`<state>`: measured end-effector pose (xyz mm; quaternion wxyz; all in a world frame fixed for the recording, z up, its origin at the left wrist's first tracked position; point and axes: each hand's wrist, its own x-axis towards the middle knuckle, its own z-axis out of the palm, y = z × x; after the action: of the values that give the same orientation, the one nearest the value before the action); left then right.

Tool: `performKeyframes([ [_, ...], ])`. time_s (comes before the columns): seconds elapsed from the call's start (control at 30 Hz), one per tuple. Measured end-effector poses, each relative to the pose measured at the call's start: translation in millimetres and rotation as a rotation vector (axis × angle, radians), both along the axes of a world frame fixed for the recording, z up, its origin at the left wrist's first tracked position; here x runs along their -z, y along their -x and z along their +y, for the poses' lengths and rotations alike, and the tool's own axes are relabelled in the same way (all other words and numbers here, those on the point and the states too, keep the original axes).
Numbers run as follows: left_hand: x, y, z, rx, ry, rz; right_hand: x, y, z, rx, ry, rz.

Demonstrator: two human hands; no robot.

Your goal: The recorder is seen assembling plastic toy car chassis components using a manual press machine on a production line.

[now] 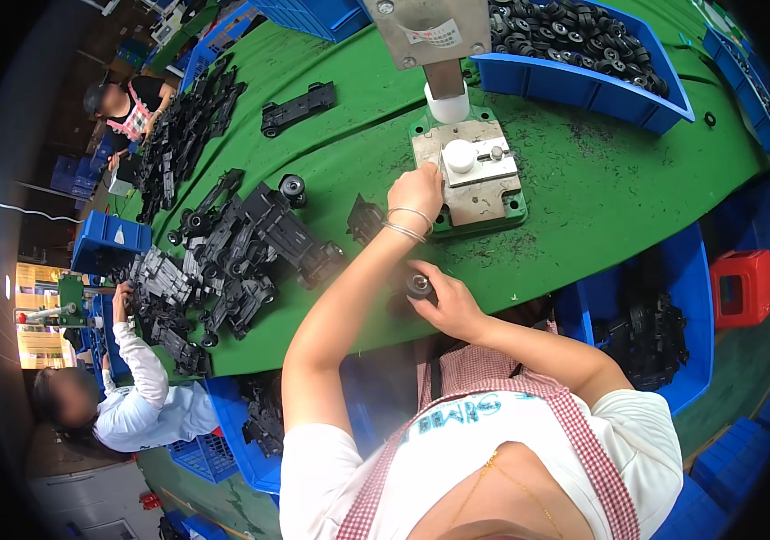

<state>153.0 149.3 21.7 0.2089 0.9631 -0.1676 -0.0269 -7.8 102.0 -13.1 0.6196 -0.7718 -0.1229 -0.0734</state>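
My left hand is at the left edge of the metal fixture plate of a bench press. Its fingers are curled together; whatever they pinch is hidden. On that plate sits a white block with a round white knob, under the press's ram. Closer to my body, my right hand grips a small black wheel with a pale hub between thumb and fingers. A dark blur beside the wheel cannot be made out. Left of my left wrist lies a black toy car chassis, partly hidden by my forearm.
Piled car chassis cover the green table's left side. A blue bin of black wheels stands at the back right. Chassis fill a blue bin by my right elbow, near a red stool. Two co-workers are at the left.
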Motion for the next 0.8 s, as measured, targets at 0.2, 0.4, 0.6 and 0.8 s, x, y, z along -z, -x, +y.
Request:
performKeyframes([
  [0.2,-6.0,13.2,5.5,-0.001,-0.036,0.021,-0.9,0.9,1.7,0.015,0.006,-0.008],
  [0.4,-1.3,17.5,21.7,0.011,0.038,0.042,1.6,0.7,2.5,0.005,-0.023,-0.013],
  [0.6,-12.4,8.7,3.4,-0.062,-0.012,0.007,0.6,0.6,0.3,0.019,0.008,-0.018],
  [0.8,-2.1,-8.4,-5.2,-0.01,-0.058,-0.004,-0.8,0.6,1.2,-0.001,-0.015,-0.003],
])
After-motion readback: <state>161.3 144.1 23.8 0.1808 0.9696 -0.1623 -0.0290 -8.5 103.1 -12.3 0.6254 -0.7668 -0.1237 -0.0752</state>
